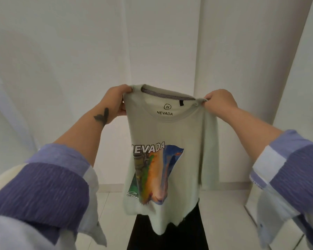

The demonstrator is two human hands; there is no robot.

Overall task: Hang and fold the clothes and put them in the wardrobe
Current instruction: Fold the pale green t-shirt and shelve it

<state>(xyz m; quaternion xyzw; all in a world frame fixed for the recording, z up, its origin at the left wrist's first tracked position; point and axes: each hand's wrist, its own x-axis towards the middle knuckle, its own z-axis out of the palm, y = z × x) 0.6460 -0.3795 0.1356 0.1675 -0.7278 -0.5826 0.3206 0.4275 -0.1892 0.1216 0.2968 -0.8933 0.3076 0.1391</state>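
**Shirt held up by both shoulders**

The left hand (116, 101) pinches the left shoulder of the shirt (170, 134), thumb and fingers closed on the cloth just beside the collar. The right hand (219, 101) grips the other shoulder in the same way, its fingers curled round a bunched bit of fabric. The two hands are well apart, at about the same height, with the neck opening stretched between them.

The shirt hangs in the air from that hold, front toward the camera. It is pale green, with a dotted band inside the collar (167, 95) and a printed neck label reading NEVADA. A coloured print (152, 172) with the same word across its top covers the chest and belly. The cloth is creased and drawn in, so the print looks warped, and the right side folds back on itself. The hem (163, 226) hangs uneven, lower in the middle.

A dark tattoo (102, 116) shows on the left wrist. Both forearms are bare up to rolled blue-and-white sleeves (43, 186).

Below the hem is something black (170, 239); what it is cannot be told. Behind the shirt stand white panels (161, 42), and a pale floor (222, 213) lies below them.
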